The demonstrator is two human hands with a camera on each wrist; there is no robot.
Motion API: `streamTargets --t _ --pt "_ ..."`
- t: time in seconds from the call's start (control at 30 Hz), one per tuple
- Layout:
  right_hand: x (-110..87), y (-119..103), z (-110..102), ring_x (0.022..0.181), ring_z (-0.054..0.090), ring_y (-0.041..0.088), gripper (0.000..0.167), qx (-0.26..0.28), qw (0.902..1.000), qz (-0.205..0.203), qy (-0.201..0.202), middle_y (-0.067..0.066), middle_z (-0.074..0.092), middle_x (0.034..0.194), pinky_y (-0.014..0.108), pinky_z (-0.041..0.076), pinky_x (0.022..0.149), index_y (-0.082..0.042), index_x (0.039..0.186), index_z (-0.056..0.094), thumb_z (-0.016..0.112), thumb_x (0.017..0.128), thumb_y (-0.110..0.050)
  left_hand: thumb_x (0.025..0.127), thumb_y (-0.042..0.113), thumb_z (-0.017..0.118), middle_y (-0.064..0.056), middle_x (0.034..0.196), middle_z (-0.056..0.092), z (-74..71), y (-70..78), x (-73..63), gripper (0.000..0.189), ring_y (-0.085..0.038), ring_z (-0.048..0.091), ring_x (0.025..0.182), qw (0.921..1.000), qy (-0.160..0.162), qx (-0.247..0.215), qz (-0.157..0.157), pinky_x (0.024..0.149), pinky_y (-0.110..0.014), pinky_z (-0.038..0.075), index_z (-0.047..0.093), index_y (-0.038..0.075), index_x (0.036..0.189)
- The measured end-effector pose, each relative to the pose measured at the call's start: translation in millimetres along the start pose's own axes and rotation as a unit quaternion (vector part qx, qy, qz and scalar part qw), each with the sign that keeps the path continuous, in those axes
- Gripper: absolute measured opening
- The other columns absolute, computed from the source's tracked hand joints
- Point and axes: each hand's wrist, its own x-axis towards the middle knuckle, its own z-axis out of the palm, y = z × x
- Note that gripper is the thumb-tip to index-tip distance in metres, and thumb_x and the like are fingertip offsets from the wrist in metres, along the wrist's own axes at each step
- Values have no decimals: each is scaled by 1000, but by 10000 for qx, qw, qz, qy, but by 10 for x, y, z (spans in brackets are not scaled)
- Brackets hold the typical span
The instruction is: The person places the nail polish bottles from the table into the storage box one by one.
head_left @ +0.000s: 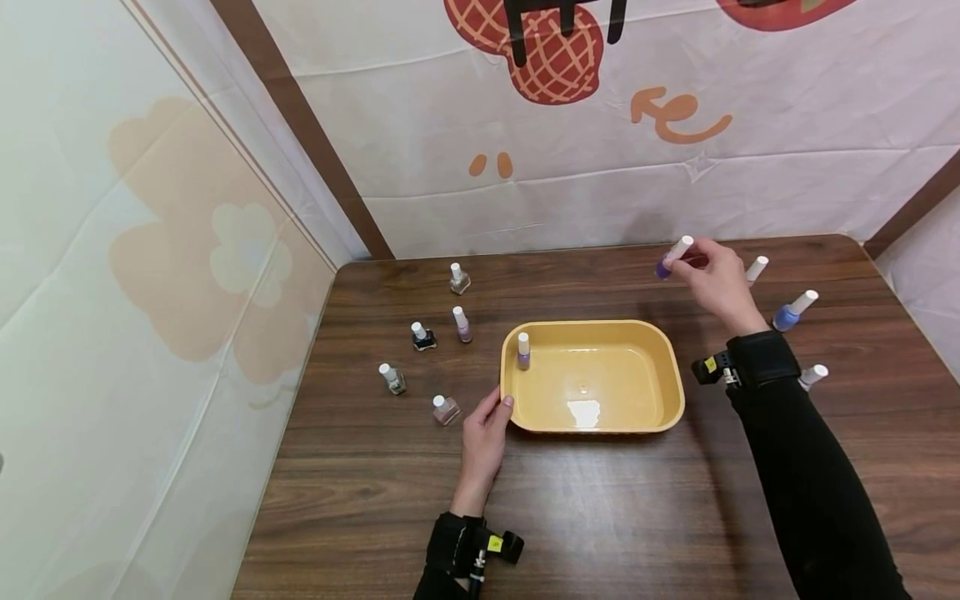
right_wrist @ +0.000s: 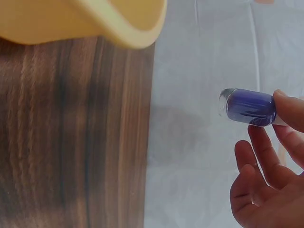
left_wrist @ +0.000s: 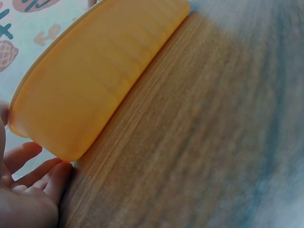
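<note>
My right hand (head_left: 717,281) pinches a purple nail polish bottle (right_wrist: 249,106) by its white cap, holding it tilted above the back of the table, right of the yellow plastic tray (head_left: 592,327). At the tray's near left corner, my left hand (head_left: 482,446) grips the rim with the thumb on top and the fingers against the outer wall. Inside the tray, a lilac nail polish bottle (head_left: 523,352) stands upright near the left wall. In the right wrist view, the tray's rounded corner shows at the top.
Left of the tray stand several bottles, among them a clear one (head_left: 460,281), a lilac one (head_left: 462,326), a black one (head_left: 423,337) and a pinkish one (head_left: 446,409). To the right are a blue bottle (head_left: 787,317) and two partly hidden white-capped ones. A printed curtain (head_left: 600,183) hangs behind the table.
</note>
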Motion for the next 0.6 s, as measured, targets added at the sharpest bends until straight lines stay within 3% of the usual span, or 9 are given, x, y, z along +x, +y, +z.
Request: streamTargets --t 0.3,0.6 --pt "-29 -131 52 92 57 21 29 19 9998 -205 -37 14 66 102 22 41 71 -7 105 65 62 94 -34 96 31 59 -14 136 58 3 11 10 45 -22 57 125 9997 42 79 -218 102 -34 47 58 6 133" --pt "-72 -238 102 85 56 19 26 -54 9989 -428 -207 12 66 94 23 40 68 -9 100 65 63 93 -34 98 24 56 -18 139 54 2 127 6 44 -27 54 127 9984 -89 286 -478 103 -38 46 53 0 136"
